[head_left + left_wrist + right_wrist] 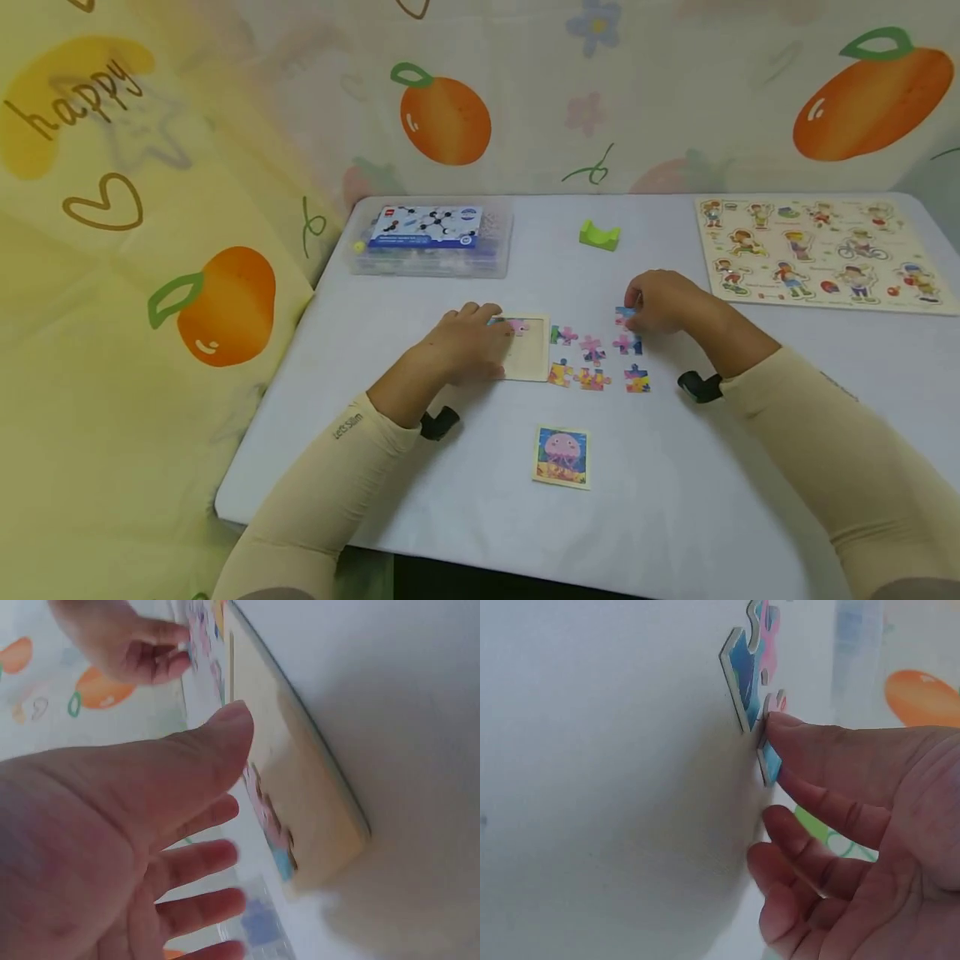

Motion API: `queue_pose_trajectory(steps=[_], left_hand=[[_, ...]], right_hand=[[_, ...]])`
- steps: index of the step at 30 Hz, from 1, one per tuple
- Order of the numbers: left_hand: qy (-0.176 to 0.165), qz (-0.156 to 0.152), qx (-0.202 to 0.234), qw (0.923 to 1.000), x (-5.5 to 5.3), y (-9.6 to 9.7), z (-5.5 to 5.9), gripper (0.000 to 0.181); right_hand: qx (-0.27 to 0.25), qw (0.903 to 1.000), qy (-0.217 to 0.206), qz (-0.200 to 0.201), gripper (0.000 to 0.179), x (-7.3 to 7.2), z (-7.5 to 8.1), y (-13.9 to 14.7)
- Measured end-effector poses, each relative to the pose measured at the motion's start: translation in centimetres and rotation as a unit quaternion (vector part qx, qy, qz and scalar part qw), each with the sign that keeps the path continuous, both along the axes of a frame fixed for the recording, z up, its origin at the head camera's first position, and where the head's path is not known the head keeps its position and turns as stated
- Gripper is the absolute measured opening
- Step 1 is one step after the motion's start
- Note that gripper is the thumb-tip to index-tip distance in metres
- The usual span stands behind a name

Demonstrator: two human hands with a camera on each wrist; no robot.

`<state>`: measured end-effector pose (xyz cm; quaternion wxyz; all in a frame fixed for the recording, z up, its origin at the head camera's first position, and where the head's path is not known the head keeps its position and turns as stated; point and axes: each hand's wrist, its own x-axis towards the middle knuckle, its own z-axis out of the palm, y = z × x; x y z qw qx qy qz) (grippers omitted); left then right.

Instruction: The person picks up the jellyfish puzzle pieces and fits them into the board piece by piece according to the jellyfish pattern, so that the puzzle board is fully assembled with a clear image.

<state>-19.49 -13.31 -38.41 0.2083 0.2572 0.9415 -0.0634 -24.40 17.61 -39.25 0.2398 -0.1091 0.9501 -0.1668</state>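
Note:
My left hand [468, 346] lies over the left side of a shallow wooden puzzle tray [534, 367], its fingers spread and fairly straight in the left wrist view. Pink and blue pieces [268, 817] sit along one end of the tray. At the right of the loose pieces, my right hand [663, 304] pinches a blue and pink puzzle piece [771, 759] between thumb and index finger; its other fingers curl loosely. Beside that piece lies another blue and pink piece [742, 675]. Several more jigsaw pieces [592, 379] lie right of the tray.
Nearer the front lies a jellyfish picture card [562, 457]. At the back stand a clear plastic case [431, 237] and a green curved block [599, 237]. A wooden board with children figures [825, 250] occupies the back right.

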Motion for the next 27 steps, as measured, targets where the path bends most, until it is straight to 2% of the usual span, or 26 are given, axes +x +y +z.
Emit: queue_pose_trajectory(steps=[3,8,11,13,16,19,23,27], left_hand=[[-0.023,-0.011,0.012,0.9996,0.3,0.4,-0.1,0.067],[-0.045,0.003,0.005,0.999,0.5,0.7,-0.3,0.067],[-0.038,-0.003,0.009,0.9992,0.4,0.8,-0.3,0.067],[-0.034,-0.006,0.014,0.9993,0.3,0.8,-0.3,0.067],[-0.033,-0.008,0.017,0.9993,0.1,0.7,-0.2,0.067],[-0.036,-0.008,0.019,0.9991,-0.1,0.7,-0.1,0.067],[-0.047,-0.004,0.023,0.9986,-0.3,0.6,0.0,0.069],[-0.056,-0.001,0.011,0.9984,-0.5,0.6,0.2,0.068]], right_hand=[[-0.032,0.9992,0.011,-0.02,0.024,0.0,-0.2,0.0],[-0.117,0.9897,0.023,-0.079,0.013,-0.3,0.0,-0.9],[-0.17,0.9791,0.004,-0.11,0.013,-0.7,0.1,-2.3],[-0.196,0.9734,-0.02,-0.118,0.013,-0.9,0.1,-3.6],[-0.218,0.9682,-0.053,-0.11,0.014,-1.1,-0.1,-5.9],[-0.213,0.9716,-0.066,-0.078,0.013,-1.2,-0.3,-7.9],[-0.187,0.9795,-0.062,-0.043,0.011,-1.2,-0.7,-9.6],[-0.16,0.9862,-0.037,-0.02,0.01,-1.2,-1.2,-10.6]])
